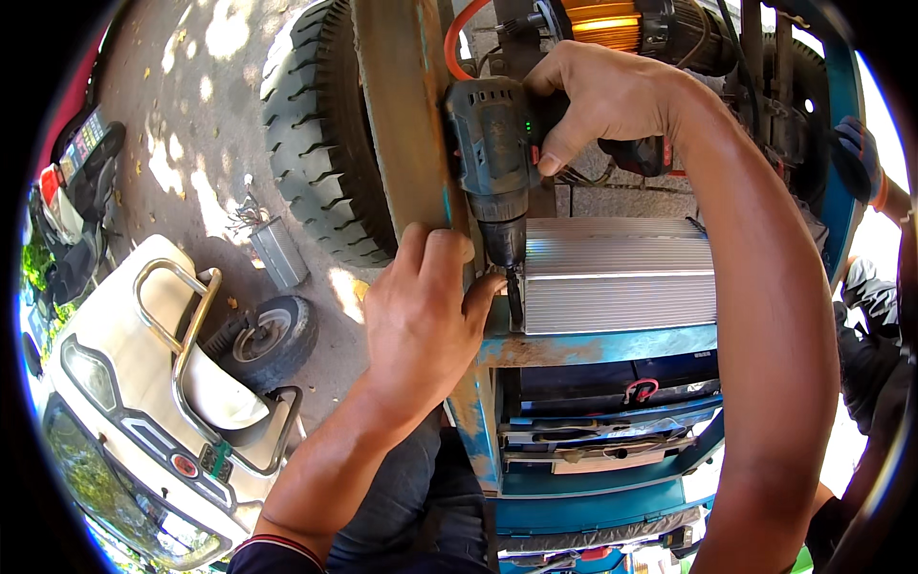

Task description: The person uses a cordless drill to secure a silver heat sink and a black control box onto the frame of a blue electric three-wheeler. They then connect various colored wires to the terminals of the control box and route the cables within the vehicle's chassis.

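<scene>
My right hand (588, 100) grips a dark cordless drill (483, 143) from above, its thumb against the drill's side. The chuck points toward me, with a dark bit (514, 298) at the left end of a ribbed silver aluminium housing (617, 277). My left hand (424, 308) has its fingers curled on the rusty vertical metal beam (404, 115) just left of the chuck, thumb close to the bit. The housing sits above a rusty teal crossbar (593, 346). Whether the bit touches a fastener is hidden.
A large tyre (316, 134) stands left of the beam. Further left are a white vehicle (143, 411), a small wheel (268, 335) and a grey metal box (279, 251). An orange motor (602, 24) is at the top. Another person's gloved hand (861, 158) rests at the right.
</scene>
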